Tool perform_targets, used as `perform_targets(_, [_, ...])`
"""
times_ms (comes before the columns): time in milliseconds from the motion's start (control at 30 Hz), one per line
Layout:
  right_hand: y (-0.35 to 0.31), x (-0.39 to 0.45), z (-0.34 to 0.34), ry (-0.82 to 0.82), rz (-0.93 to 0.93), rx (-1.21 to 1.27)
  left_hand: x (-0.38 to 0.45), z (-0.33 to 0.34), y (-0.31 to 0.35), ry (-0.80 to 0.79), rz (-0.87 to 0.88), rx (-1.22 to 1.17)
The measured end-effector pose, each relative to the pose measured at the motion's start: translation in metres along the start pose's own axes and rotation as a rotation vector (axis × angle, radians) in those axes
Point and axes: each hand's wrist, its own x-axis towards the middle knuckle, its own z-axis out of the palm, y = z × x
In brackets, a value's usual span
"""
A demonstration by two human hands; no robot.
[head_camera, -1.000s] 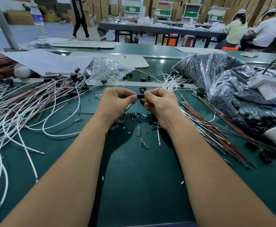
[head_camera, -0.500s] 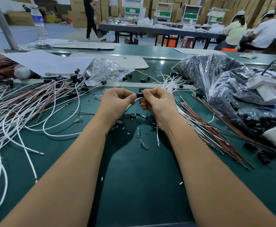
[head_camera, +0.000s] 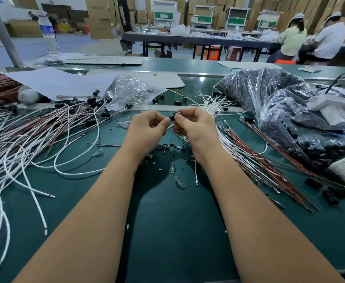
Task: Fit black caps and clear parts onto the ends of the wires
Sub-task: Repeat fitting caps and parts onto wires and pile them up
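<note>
A small black plastic cap (head_camera: 172,117) sits pinched between left hand (head_camera: 147,127) and right hand (head_camera: 195,125), its long axis crosswise between them, above the green bench mat (head_camera: 167,221); a white wire (head_camera: 168,127) trails below it.

Both my hands meet at the black cap (head_camera: 172,117), fingers curled and pinching.

My left hand (head_camera: 146,130) sits just left of the black cap, knuckles up, fingers folded under, thumb and forefinger closing on the cap's left end. My right hand (head_camera: 196,126) sits just right of it, fingers curled the same way, thumb tip pressed against the cap's near side and forefinger arched over its top. My two thumbs nearly touch below the cap. Both bare forearms run back from it toward me, spreading apart as they come, the left angling down to the left, the right down to the right, wrists straight.
</note>
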Motion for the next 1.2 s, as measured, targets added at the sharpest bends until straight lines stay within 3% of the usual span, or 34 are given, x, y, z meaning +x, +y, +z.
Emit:
perform_targets(367, [-0.003, 0.004, -0.003, 0.042, -0.019, 0.093, 0.003, -0.010, 0.005, -0.015, 0.027, 0.093])
perform_targets(600, [-0.004, 0.008, -0.012, 0.107, 0.039, 0.248, 0.007, -0.042, -0.004, -0.093, 0.016, 0.449])
perform_targets(700, [-0.004, 0.007, -0.010, 0.062, -0.001, 0.139, 0.007, -0.054, -0.005, 0.040, -0.011, 0.540])
perform_targets(800, [-0.005, 0.005, -0.007, 0.011, -0.003, 0.017, 0.007, -0.072, -0.012, 0.496, -0.047, 0.714])
perform_targets(867, [-0.006, 0.004, -0.007, 0.021, 0.014, -0.015, 0.006, -0.083, -0.018, 0.676, -0.199, 0.801])
perform_targets(1000, [-0.007, 0.003, -0.011, 0.132, -0.005, -0.157, 0.003, -0.082, -0.026, 0.585, -0.513, 0.938])
perform_targets(1067, [-0.007, 0.004, -0.014, 0.225, -0.050, -0.259, 0.005, -0.079, -0.028, 0.550, -0.470, 0.935])
perform_targets(1200, [-0.011, 0.010, -0.025, 0.474, -0.115, -0.354, 0.012, -0.064, -0.017, 0.560, -0.209, 0.943])
